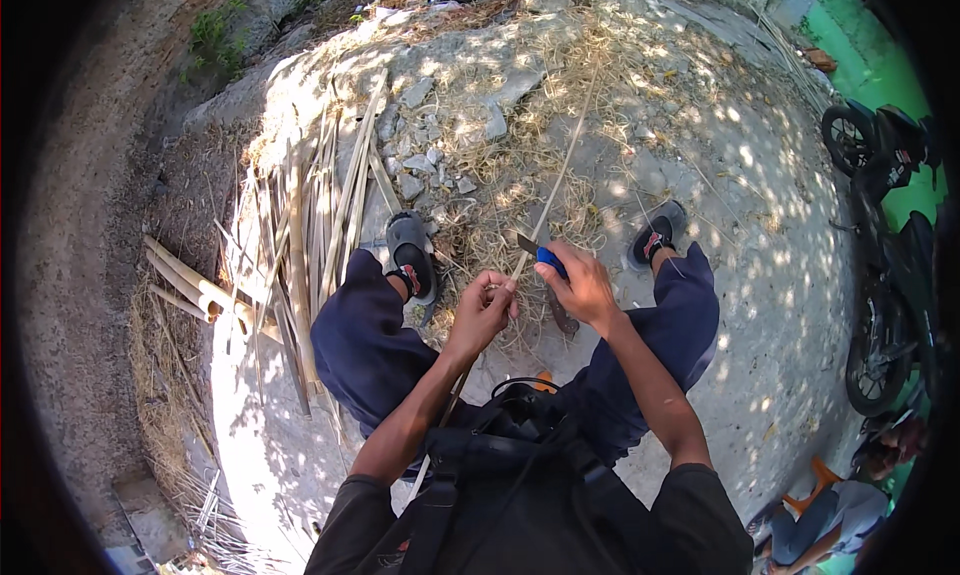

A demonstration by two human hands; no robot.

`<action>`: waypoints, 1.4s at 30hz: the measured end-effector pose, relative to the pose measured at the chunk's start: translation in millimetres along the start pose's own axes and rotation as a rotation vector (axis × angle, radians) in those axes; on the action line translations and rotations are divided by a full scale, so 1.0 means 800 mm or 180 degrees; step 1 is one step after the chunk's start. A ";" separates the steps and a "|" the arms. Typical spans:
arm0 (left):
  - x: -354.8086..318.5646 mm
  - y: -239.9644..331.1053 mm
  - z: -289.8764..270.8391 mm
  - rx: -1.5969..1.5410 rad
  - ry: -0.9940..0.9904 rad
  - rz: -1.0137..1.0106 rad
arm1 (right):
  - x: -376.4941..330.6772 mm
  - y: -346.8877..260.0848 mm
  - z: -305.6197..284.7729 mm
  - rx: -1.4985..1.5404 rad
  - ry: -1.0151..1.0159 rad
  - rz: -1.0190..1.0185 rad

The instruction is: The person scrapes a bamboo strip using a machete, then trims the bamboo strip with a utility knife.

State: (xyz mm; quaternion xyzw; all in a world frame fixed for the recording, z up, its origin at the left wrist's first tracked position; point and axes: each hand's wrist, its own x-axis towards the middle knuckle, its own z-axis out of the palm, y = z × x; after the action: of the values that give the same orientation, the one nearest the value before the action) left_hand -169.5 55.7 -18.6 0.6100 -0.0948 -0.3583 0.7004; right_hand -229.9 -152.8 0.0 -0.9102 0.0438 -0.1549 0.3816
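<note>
A long, thin bamboo strip [567, 165] runs from the ground ahead back between my hands, and its near end passes under my left forearm. My left hand [482, 315] is closed on the strip, fingers pinched around it. In my right hand [582, 287] is a knife with a blue handle [550, 261] and a short dark blade. The blade lies against the strip just ahead of my left hand. Below the right hand, a brown object [563, 317], perhaps a tool handle, rests on the ground, partly hidden.
Split bamboo slats [298, 235] lie piled left of my left shoe [412, 255], beside thicker bamboo poles [190, 280]. Curly shavings [590, 75] and stone pieces [497, 120] cover the ground ahead. Motorcycles [882, 350] stand at right, near a seated person [835, 520].
</note>
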 end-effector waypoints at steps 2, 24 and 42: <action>-0.002 -0.002 -0.002 -0.0006 0.0010 0.0029 | 0.002 -0.014 0.001 0.0113 -0.0134 0.0059; -0.020 0.017 0.005 -0.0295 -0.0308 -0.0272 | 0.008 0.032 0.001 -0.0222 0.0696 0.0245; 0.020 0.027 -0.016 0.0531 0.0079 0.0058 | 0.012 0.019 0.033 0.0876 0.0302 0.0234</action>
State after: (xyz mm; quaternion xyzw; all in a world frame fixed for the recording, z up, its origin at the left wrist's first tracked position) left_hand -142.4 55.9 -6.5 0.6698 -0.1211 -0.3352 0.6515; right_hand -212.1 -147.5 -26.1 -0.8388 0.0735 -0.1882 0.5056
